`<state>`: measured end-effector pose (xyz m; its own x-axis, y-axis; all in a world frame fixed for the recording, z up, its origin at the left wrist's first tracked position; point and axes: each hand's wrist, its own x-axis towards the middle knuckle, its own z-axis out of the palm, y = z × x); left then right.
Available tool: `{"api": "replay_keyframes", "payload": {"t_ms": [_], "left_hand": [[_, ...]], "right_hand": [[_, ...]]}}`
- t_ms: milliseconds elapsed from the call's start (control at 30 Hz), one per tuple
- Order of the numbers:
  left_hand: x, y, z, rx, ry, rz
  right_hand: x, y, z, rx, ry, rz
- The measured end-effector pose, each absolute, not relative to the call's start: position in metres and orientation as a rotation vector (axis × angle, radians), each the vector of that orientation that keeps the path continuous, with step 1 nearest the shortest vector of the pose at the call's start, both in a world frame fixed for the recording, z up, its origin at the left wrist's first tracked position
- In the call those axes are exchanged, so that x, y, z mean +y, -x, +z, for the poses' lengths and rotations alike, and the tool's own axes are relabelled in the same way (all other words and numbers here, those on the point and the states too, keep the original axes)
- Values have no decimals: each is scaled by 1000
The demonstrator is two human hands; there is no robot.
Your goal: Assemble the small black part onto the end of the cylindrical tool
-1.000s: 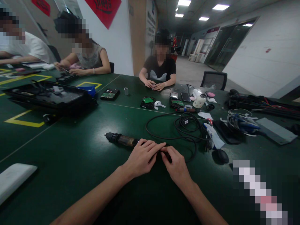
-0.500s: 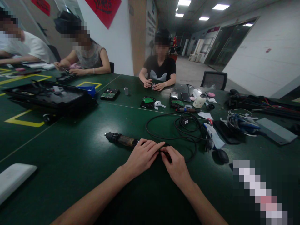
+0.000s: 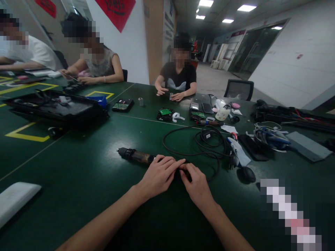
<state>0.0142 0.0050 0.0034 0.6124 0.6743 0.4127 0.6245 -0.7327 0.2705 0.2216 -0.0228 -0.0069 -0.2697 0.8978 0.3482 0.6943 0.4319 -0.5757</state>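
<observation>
left hand (image 3: pixel 158 176) draped over electric screwdriver (image 3: pixel 134 156), fingers curled, pinning its rear flat | right hand (image 3: pixel 197 184) pinched shut on cable (image 3: pixel 192 153) just beside, steadying the joint | tip juts left of the grip

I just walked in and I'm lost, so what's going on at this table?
The camera wearer's left hand rests over the rear of a dark cylindrical power screwdriver lying on the green table, while the right hand fingers its cord end. A black cable loops just beyond. Across the table, a person in a black shirt has both hands by a small part, with green circuit boards lying nearby.
</observation>
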Motion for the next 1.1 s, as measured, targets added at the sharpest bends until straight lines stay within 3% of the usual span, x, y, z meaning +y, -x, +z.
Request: {"api": "replay_keyframes", "payload": {"t_ms": [1100], "left_hand": [[5,-15,2,1136,-2725,779]], "right_hand": [[-21,-221,-3,-2021,1311,514]]}}
